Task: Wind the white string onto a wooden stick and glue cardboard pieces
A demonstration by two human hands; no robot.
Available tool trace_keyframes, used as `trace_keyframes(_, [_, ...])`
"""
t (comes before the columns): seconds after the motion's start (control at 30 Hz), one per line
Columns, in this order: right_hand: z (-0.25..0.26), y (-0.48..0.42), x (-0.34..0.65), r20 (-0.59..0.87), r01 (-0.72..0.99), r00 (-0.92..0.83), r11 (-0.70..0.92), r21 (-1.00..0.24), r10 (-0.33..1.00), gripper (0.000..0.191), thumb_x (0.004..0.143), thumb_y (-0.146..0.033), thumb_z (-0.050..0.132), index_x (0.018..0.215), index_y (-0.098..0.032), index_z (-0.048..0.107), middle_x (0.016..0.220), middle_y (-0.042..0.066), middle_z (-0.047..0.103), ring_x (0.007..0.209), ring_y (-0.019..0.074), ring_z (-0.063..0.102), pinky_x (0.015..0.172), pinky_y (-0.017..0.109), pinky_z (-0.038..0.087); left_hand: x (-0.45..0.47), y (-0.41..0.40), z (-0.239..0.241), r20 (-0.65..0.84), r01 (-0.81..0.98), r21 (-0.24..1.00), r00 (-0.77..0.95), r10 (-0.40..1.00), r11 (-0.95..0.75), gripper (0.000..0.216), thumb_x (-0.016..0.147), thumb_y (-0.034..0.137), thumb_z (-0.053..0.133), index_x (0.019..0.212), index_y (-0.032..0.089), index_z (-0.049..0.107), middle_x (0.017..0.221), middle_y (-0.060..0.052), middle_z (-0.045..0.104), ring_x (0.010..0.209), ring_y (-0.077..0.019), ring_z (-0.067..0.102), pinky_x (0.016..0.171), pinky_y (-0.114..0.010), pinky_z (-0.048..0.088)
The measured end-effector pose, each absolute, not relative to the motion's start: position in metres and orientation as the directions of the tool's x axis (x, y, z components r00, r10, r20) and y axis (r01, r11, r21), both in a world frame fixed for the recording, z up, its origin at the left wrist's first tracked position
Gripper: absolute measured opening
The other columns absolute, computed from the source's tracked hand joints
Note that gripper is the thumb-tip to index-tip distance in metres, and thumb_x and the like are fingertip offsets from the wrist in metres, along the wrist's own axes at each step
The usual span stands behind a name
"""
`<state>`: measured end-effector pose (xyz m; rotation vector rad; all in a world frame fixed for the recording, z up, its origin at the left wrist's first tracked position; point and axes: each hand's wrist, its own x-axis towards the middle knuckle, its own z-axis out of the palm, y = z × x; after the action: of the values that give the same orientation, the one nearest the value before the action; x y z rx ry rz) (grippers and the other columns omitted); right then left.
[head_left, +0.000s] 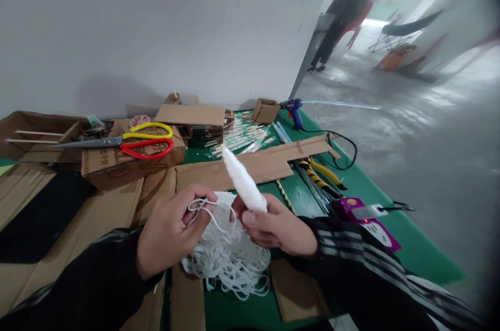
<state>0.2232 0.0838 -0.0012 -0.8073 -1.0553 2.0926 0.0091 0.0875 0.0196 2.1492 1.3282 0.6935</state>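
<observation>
1. Pale grey wall (pixel 156 18) stands behind a green tabletop (pixel 425 253), with a grey floor to the right.
2. The right hand (pixel 281 227) is clamped around the broad base of a white cone (pixel 244 177), which is above the table, its tip tilted up and to the left.
3. The left hand (pixel 172 232) pinches white cord (pixel 209 211) between thumb and fingers; a loop arcs toward the right hand.
4. Just below both hands, a loose tangle of cord (pixel 234 271) covers the tabletop between pieces of cardboard.
5. Beyond them, a notched cardboard strip (pixel 269 161) lies between the hands and some packets of sticks (pixel 246 135), whose green print is too small to read.
6. To the left, scissors (pixel 146 154) with one yellow and one red handle lie on a cardboard box (pixel 133 167); its dark printed characters are partly covered and blurred.
7. To the right lie yellow-and-black pliers (pixel 324 172) and a purple power strip (pixel 344 208) with a lit red light and an unreadable round sticker.
8. Farther back, a blue glue gun (pixel 294 111) trails a looping black cable (pixel 353 156) past the table edge.
</observation>
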Motion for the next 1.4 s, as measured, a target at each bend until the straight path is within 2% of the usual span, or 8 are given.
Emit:
trace_keyframes(0.13, [0.002, 0.086, 0.23, -0.132, -0.368, -0.544, -0.377, -0.85, 0.829, 0.03, 0.08, -0.042, 0.066, 0.088, -0.014, 0.061, 0.052, -0.009, 0.044, 0.033, -0.0006, 0.017, 0.031, 0.014, 0.014, 0.008, 0.084, 0.024, 0.291, 0.58, 0.679, 0.352, 0.89, -0.451, 0.01, 0.088, 0.022, 0.053, 0.095, 0.02, 0.06, 0.081, -0.002, 0.068, 0.055, -0.0118, 0.054, 0.053, -0.024, 0.039])
trace_keyframes(0.3, [0.013, 0.09, 0.236, -0.097, -0.375, -0.426, -0.273, -0.886, 0.9, 0.027, 0.079, -0.042, 0.065, 0.085, -0.015, 0.062, 0.066, -0.004, 0.057, 0.034, -0.0005, 0.021, 0.029, 0.014, 0.019, 0.005, 0.077, 0.034, 0.215, 0.412, 0.839, 0.346, 0.913, -0.354, 0.027, 0.098, 0.028, 0.035, 0.086, 0.02, 0.057, 0.058, 0.002, 0.054, 0.051, -0.0125, 0.049, 0.051, -0.024, 0.036])
trace_keyframes(0.4, [0.023, 0.092, 0.236, -0.08, -0.342, -0.362, -0.212, -0.916, 0.929, 0.028, 0.08, -0.043, 0.064, 0.085, -0.015, 0.062, 0.073, -0.002, 0.058, 0.034, -0.0006, 0.023, 0.028, 0.014, 0.021, 0.005, 0.075, 0.042, 0.133, 0.378, 0.871, 0.433, 0.892, -0.313, 0.033, 0.1, 0.032, 0.028, 0.088, 0.02, 0.056, 0.064, 0.001, 0.054, 0.059, -0.0138, 0.051, 0.057, -0.025, 0.039])
trace_keyframes(0.6, [0.041, 0.093, 0.232, -0.055, -0.256, -0.297, -0.135, -0.957, 0.953, 0.03, 0.081, -0.045, 0.061, 0.083, -0.015, 0.061, 0.071, -0.003, 0.056, 0.034, -0.0005, 0.023, 0.028, 0.014, 0.023, 0.018, 0.078, 0.047, 0.002, 0.611, 0.682, 0.546, 0.838, -0.401, 0.014, 0.091, 0.026, 0.048, 0.102, 0.02, 0.055, 0.103, -0.005, 0.063, 0.089, -0.0206, 0.057, 0.08, -0.033, 0.041])
trace_keyframes(0.87, [0.052, 0.087, 0.231, 0.0, -0.288, -0.376, -0.118, -0.95, 0.927, 0.03, 0.084, -0.046, 0.058, 0.083, -0.016, 0.061, 0.076, 0.0, 0.061, 0.033, -0.0003, 0.025, 0.027, 0.015, 0.03, 0.018, 0.074, 0.034, 0.006, 0.616, 0.572, 0.657, 0.754, -0.542, 0.032, 0.075, 0.026, 0.063, 0.104, 0.021, 0.052, 0.108, -0.006, 0.058, 0.103, -0.0271, 0.052, 0.084, -0.037, 0.039])
trace_keyframes(1.03, [0.047, 0.079, 0.234, -0.015, -0.277, -0.469, -0.163, -0.947, 0.883, 0.032, 0.086, -0.048, 0.054, 0.085, -0.016, 0.06, 0.06, -0.002, 0.059, 0.031, 0.0017, 0.026, 0.028, 0.015, 0.027, 0.019, 0.082, 0.036, -0.085, 0.64, 0.556, 0.678, 0.73, -0.53, 0.007, 0.087, 0.022, 0.049, 0.09, 0.022, 0.055, 0.089, -0.002, 0.064, 0.087, -0.0217, 0.058, 0.074, -0.032, 0.038])
trace_keyframes(1.2, [0.045, 0.066, 0.239, -0.102, -0.079, -0.428, -0.15, -0.986, 0.898, 0.034, 0.087, -0.051, 0.051, 0.087, -0.017, 0.058, 0.042, -0.01, 0.036, 0.03, 0.0053, 0.032, 0.031, 0.017, 0.025, 0.017, 0.085, 0.037, -0.093, 0.654, 0.61, 0.62, 0.779, -0.447, 0.005, 0.089, 0.025, 0.049, 0.089, 0.022, 0.052, 0.076, 0.002, 0.061, 0.069, -0.017, 0.056, 0.062, -0.028, 0.035])
trace_keyframes(1.4, [0.049, 0.052, 0.249, -0.113, 0.481, -0.304, 0.05, -0.875, 0.946, 0.029, 0.089, -0.042, 0.052, 0.078, -0.016, 0.057, 0.057, -0.004, 0.043, 0.048, 0.0067, 0.037, 0.043, 0.019, 0.029, 0.014, 0.084, 0.034, -0.007, 0.618, 0.656, 0.577, 0.816, -0.432, 0.001, 0.089, 0.022, 0.05, 0.089, 0.022, 0.051, 0.079, 0.003, 0.058, 0.069, -0.0144, 0.054, 0.063, -0.026, 0.035])
